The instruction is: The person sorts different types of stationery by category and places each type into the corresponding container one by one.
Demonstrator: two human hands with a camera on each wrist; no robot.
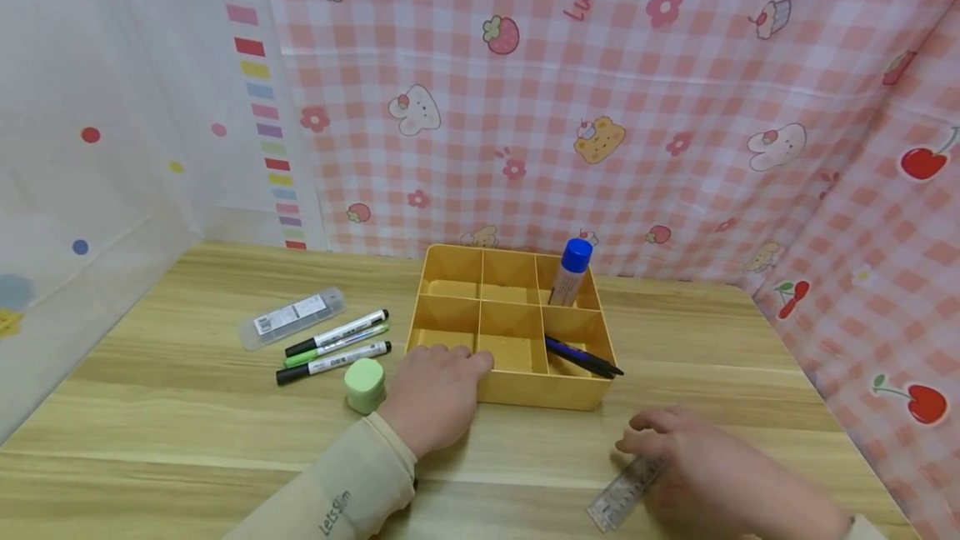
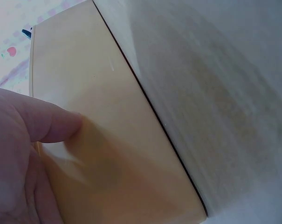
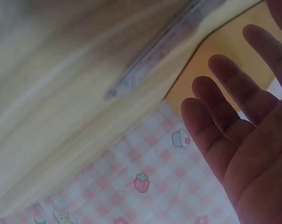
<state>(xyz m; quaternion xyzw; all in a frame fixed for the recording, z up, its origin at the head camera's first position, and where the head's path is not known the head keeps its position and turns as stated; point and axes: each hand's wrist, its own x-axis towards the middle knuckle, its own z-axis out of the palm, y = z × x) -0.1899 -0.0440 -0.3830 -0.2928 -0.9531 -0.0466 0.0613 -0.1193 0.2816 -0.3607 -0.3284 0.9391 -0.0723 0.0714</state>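
My left hand (image 1: 438, 394) grips the front wall of a yellow divided organizer box (image 1: 547, 391), fingers over the rim. In the left wrist view the thumb (image 2: 50, 122) presses the outside of that wall. A clear ruler (image 1: 617, 500) lies on the table to the right of the box front. Over its far end hovers my right hand (image 1: 716, 469), partly covering it. Seen from the right wrist, the fingers (image 3: 220, 105) are spread and loosely extended, holding nothing, with the ruler apart from them. A blue-capped glue stick (image 1: 572, 273) and dark pens (image 1: 581, 357) stand in the right compartments.
Left of the box lie several markers and pens (image 1: 337, 333), beside a clear plastic case (image 1: 292, 319). A light green rounded container (image 1: 365, 384) stands close to my left wrist. Patterned cloth (image 1: 517, 107) hangs behind and beside the wooden table (image 1: 187, 407).
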